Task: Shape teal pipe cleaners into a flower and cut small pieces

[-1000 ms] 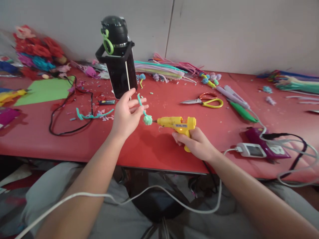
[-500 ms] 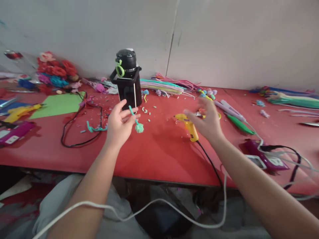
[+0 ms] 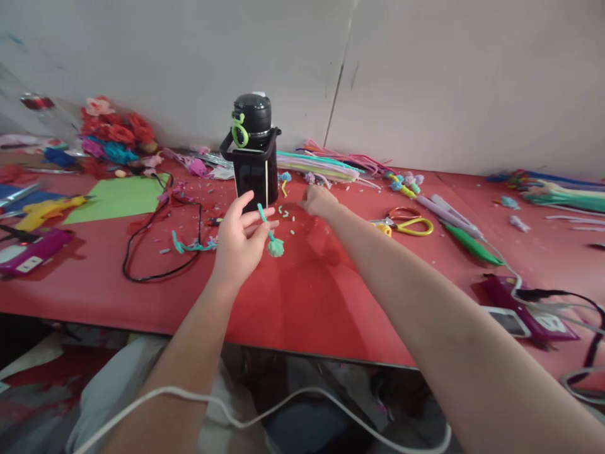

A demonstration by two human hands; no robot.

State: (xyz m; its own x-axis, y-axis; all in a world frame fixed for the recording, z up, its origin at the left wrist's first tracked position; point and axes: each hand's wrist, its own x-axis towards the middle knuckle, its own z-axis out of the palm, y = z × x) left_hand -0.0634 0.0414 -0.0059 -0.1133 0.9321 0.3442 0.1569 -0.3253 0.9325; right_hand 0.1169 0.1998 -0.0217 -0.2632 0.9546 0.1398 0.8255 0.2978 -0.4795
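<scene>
My left hand (image 3: pixel 243 243) pinches the thin teal stem of a fuzzy pipe-cleaner piece, with a pale green pompom-like head (image 3: pixel 275 247) hanging at its lower end. Stretched across the table, my right hand (image 3: pixel 319 200) points its fingers down at the surface, drawn together; whatever is between them is hidden. Small cut green bits (image 3: pixel 282 210) lie just left of those fingertips. Behind both hands stands a black bottle (image 3: pixel 253 113) in a black holder with a handle. A yellow part (image 3: pixel 385 229) shows beside my right forearm, which hides most of it.
Scissors (image 3: pixel 416 227) with red and yellow handles lie right, near a lilac tool (image 3: pixel 442 211) and a green one (image 3: pixel 475 246). Pipe cleaners (image 3: pixel 326 165) lie along the wall. Leftward are green paper (image 3: pixel 116 200), a black cord (image 3: pixel 137 243) and a yellow glue gun (image 3: pixel 45 211).
My right hand has moved left and forward, from over the yellow glue gun to near the small green bits, and its fingers have closed together. My left hand keeps its pinch on the pipe-cleaner piece.
</scene>
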